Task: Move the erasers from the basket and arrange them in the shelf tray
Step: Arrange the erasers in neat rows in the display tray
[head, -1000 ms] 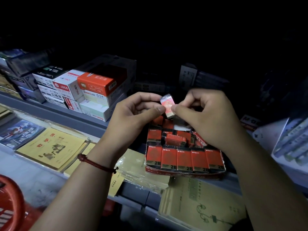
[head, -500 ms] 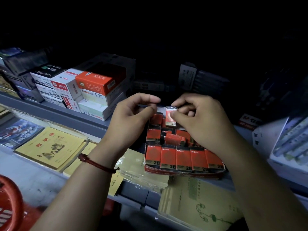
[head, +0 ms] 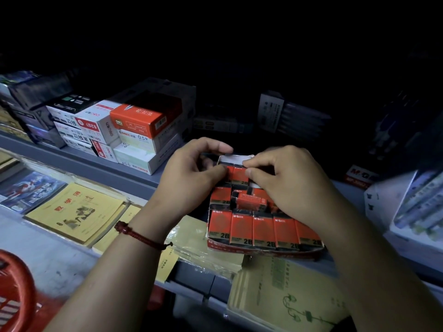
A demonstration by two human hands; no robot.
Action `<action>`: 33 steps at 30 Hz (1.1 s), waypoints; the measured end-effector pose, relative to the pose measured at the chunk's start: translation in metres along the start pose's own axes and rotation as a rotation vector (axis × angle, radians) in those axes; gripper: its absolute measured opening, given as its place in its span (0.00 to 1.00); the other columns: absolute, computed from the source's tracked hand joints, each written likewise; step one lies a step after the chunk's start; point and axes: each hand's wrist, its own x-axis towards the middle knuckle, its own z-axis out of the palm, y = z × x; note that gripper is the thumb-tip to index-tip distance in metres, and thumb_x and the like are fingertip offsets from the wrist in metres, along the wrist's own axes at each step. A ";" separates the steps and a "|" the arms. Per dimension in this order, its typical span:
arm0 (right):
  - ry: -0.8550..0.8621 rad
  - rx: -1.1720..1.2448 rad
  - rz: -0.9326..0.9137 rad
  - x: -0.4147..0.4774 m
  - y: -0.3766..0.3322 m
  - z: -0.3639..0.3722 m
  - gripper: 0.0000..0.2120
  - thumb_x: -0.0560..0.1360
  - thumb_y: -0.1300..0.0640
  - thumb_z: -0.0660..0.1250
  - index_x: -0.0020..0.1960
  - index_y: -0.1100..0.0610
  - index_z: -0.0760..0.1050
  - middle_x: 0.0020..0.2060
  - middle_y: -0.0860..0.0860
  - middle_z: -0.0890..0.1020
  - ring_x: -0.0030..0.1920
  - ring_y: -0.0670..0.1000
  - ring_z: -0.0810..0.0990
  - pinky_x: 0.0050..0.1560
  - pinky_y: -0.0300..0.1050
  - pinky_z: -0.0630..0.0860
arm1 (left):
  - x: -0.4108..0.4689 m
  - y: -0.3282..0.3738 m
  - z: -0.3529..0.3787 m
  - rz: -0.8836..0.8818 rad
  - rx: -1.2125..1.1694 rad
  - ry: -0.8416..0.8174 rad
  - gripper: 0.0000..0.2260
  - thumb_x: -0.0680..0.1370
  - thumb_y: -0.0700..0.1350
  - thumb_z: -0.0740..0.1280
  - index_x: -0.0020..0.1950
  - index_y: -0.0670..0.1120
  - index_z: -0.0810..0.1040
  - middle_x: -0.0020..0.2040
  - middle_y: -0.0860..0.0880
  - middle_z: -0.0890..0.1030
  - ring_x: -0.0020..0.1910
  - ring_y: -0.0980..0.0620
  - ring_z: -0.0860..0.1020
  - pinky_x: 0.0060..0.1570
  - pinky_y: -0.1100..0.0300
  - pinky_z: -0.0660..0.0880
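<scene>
- On the grey shelf (head: pixel 119 173), to the left: stacked white and orange boxes (head: pixel 134 130).
- Below the shelf edge, lying flat: a yellow notebook (head: pixel 74 212); in the lower left corner, part of the red basket (head: pixel 16 283).
- In the middle of the shelf: the card tray (head: pixel 263 251), front wall red, partly filled.
- Over the back of the tray: the right hand (head: pixel 287 185); pinches between thumb and forefinger one red eraser (head: pixel 239 176), upright in the back row.
- Just beside: the left hand (head: pixel 191 173), fingers curled, thumb tip at the left end of the back row; cannot tell whether gripping anything.
- In the front row: five red erasers (head: pixel 263 230), upright, side by side, marked 2B.
- Behind them: one loose eraser (head: pixel 249 201), lying on its side.
- Round the left wrist: a red cord bracelet (head: pixel 141 237).
</scene>
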 end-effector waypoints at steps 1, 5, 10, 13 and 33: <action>-0.003 -0.001 -0.004 0.000 0.000 0.000 0.07 0.79 0.53 0.70 0.54 0.48 0.86 0.50 0.42 0.86 0.52 0.43 0.82 0.59 0.50 0.79 | 0.000 0.000 0.000 0.002 0.002 0.001 0.13 0.78 0.35 0.71 0.56 0.51 0.84 0.34 0.55 0.73 0.35 0.54 0.73 0.40 0.57 0.75; 0.050 0.028 -0.026 0.001 0.003 0.003 0.07 0.77 0.55 0.73 0.53 0.47 0.85 0.43 0.41 0.84 0.46 0.40 0.81 0.50 0.41 0.78 | -0.001 0.003 0.000 0.006 0.001 -0.014 0.13 0.78 0.34 0.71 0.57 0.50 0.84 0.33 0.54 0.73 0.34 0.53 0.72 0.38 0.57 0.74; 0.103 0.132 -0.113 -0.001 -0.001 -0.006 0.05 0.78 0.57 0.72 0.50 0.48 0.86 0.39 0.38 0.81 0.43 0.36 0.78 0.44 0.25 0.69 | -0.007 0.004 -0.001 0.015 -0.021 -0.012 0.11 0.79 0.36 0.71 0.57 0.52 0.83 0.35 0.48 0.75 0.35 0.49 0.75 0.37 0.56 0.74; -0.013 0.256 -0.127 -0.007 -0.007 -0.027 0.04 0.77 0.53 0.72 0.48 0.46 0.85 0.39 0.41 0.84 0.42 0.42 0.82 0.42 0.37 0.77 | -0.009 0.004 -0.002 -0.002 -0.073 -0.013 0.13 0.79 0.34 0.69 0.57 0.51 0.83 0.35 0.51 0.77 0.35 0.48 0.74 0.37 0.56 0.74; 0.119 0.488 0.135 -0.002 0.000 -0.031 0.03 0.76 0.56 0.74 0.49 0.49 0.84 0.43 0.48 0.86 0.42 0.48 0.85 0.42 0.42 0.83 | -0.006 0.022 0.004 0.072 -0.211 -0.076 0.09 0.82 0.43 0.66 0.55 0.40 0.84 0.45 0.47 0.87 0.41 0.58 0.83 0.42 0.67 0.77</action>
